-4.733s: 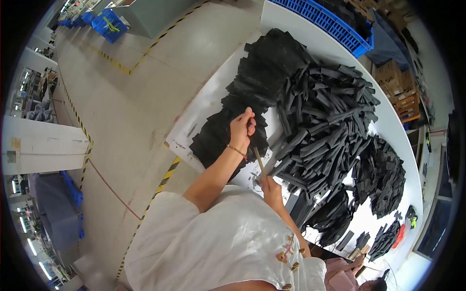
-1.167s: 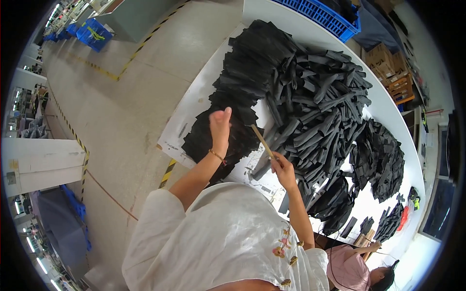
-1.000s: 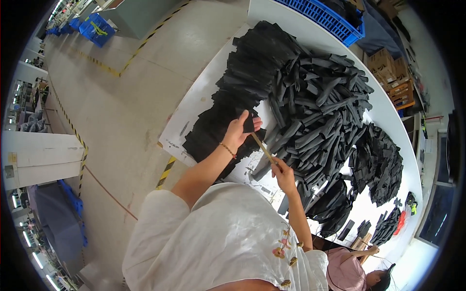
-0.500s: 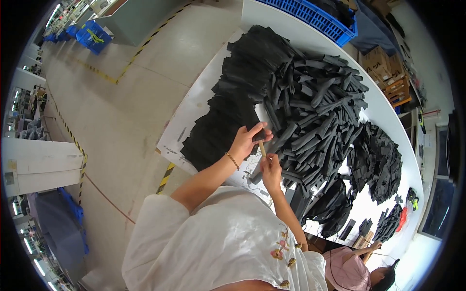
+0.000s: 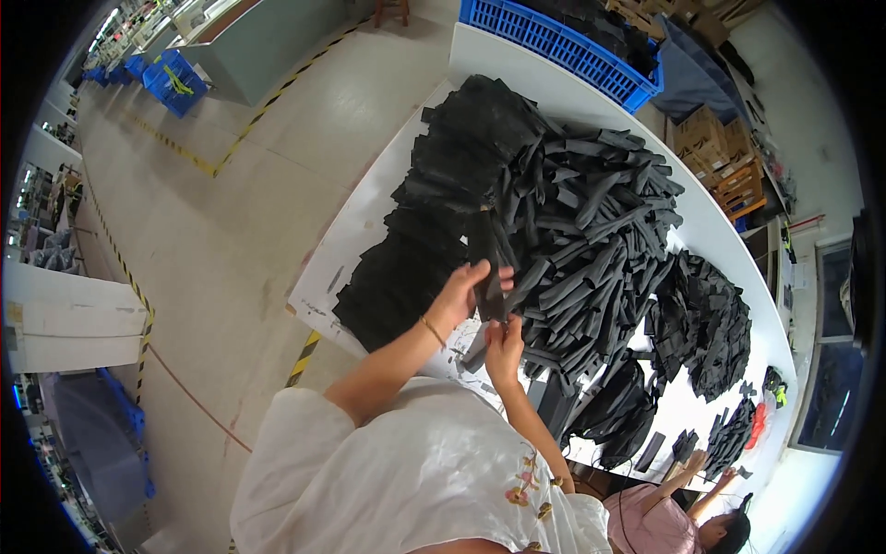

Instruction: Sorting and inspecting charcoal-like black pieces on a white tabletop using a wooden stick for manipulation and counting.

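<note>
A long, narrow black fabric piece [image 5: 486,268] lies in my left hand [image 5: 461,294], with the thumb on one side and the fingers on the other. Directly below, my right hand [image 5: 504,347] is closed at the piece's lower end. The thin tan stick it gripped earlier is hidden here, by the fabric or by the fingers. Beneath and left of my hands, flat black pieces [image 5: 392,277] lie in overlapping rows. To the right rises a heap of rolled, tube-like black pieces [image 5: 591,222], close to my fingertips.
A white table [image 5: 346,245] carries everything. At its far end stands a blue crate [image 5: 572,51]; more black pieces [image 5: 706,323] and a black bag [image 5: 614,415] are on the right. A co-worker in pink [image 5: 651,522] works at the lower right. Cartons [image 5: 701,138] stand beyond the table.
My hands have drawn closer together and sit slightly lower in view. The tan stick between them has gone out of sight at the fabric's lower end. The co-worker's arms have shifted.
</note>
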A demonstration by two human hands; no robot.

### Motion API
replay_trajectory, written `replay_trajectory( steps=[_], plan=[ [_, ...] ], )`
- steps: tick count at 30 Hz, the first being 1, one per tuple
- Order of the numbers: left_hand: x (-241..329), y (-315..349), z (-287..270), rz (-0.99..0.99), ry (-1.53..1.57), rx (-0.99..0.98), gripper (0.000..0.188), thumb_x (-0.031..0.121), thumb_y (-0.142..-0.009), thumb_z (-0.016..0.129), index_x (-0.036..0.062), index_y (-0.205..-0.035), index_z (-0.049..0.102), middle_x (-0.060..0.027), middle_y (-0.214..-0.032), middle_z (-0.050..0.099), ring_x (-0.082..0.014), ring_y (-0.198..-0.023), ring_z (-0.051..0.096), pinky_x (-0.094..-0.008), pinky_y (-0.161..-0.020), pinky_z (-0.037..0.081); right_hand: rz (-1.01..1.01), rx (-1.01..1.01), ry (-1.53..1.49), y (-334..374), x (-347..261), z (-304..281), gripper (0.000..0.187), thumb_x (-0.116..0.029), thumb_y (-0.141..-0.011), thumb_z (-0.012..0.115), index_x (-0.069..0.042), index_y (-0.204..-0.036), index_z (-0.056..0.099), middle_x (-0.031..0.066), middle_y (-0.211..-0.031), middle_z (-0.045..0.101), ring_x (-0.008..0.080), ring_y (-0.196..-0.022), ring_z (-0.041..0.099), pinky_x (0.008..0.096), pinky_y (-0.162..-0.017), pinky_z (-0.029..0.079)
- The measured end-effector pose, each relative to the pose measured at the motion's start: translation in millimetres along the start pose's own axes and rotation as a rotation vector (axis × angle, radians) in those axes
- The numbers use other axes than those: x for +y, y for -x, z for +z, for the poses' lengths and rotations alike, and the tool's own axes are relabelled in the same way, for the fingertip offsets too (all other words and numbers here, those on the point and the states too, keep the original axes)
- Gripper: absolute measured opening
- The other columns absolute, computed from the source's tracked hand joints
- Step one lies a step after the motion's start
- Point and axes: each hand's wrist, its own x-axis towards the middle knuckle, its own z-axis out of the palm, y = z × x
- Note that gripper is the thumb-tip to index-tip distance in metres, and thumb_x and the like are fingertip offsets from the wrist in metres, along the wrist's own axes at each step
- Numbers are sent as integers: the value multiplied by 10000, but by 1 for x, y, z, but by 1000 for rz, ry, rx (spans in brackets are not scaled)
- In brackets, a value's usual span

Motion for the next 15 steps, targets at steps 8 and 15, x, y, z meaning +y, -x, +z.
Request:
replay_trajectory(
  steps=[8, 15],
  plan=[
    [-9, -10, 21, 123, 106, 253, 275, 224, -883, 648, -6, -1029, 614, -96, -791, 636, -221, -688, 645, -343, -679, 549, -44, -24, 1, -9, 7, 3, 92, -19, -926, 484, 29, -989, 435, 72, -682, 523, 109, -585, 470, 268, -525, 415],
    [9, -11, 24, 207, 57, 375, 219, 208, -848, 691, 15, -912, 612, -87, -742, 628, -171, -587, 604, -326, -571, 528, -17, -123, 209, 23, 6, -6, 80, -54, -935, 467, 8, -985, 456, 116, -622, 535, 179, -512, 512, 323, -476, 413]
  ],
)
